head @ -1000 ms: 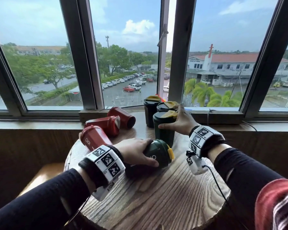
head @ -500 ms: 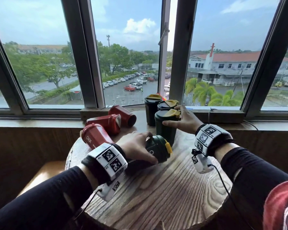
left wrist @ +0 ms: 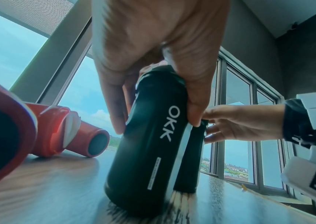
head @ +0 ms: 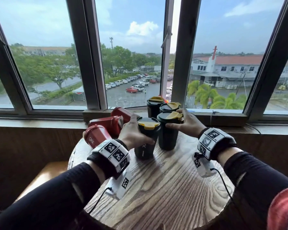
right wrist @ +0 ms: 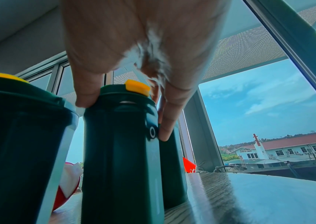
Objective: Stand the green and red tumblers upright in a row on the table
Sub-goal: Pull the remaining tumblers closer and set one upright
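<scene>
1. The round wooden table (head: 165, 188) has a strongly grained top and stands against the window ledge (head: 223, 117).
2. The green tumbler (head: 145, 140) in the left hand's (head: 133, 132) grip stands on it, slightly tilted.
3. Just right of that grip stands a second green tumbler (head: 167, 130), upright, held by the right hand (head: 187, 123).
4. Beyond it two more green tumblers (head: 169, 107) stand upright.
5. Left of the left-hand grip, three red tumblers (head: 96, 136) lie on their sides.

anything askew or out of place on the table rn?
Yes. Three red tumblers lie on their sides at the table's far left. The green tumbler in the left hand's grip leans slightly, not settled flat. No spills or damage visible.
</scene>
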